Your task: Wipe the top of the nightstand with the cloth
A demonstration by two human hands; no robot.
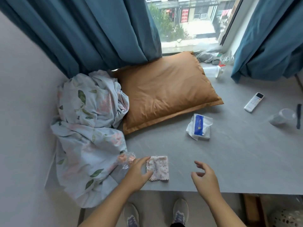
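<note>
While cloth (158, 167) lies flat, bottom middle of frame, near front edge of grey top (229, 153); your left hand (139, 172) rests on its left side, fingers spread; right hand (204, 177) hovers, loosely curled, holding nothing; wiping looks just begun; next, press down, push cloth across.

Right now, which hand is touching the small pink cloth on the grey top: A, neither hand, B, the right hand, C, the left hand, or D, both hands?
C: the left hand rests its fingers on the near left edge of the cloth, while the right hand hovers open, apart from it, to the right.
</note>
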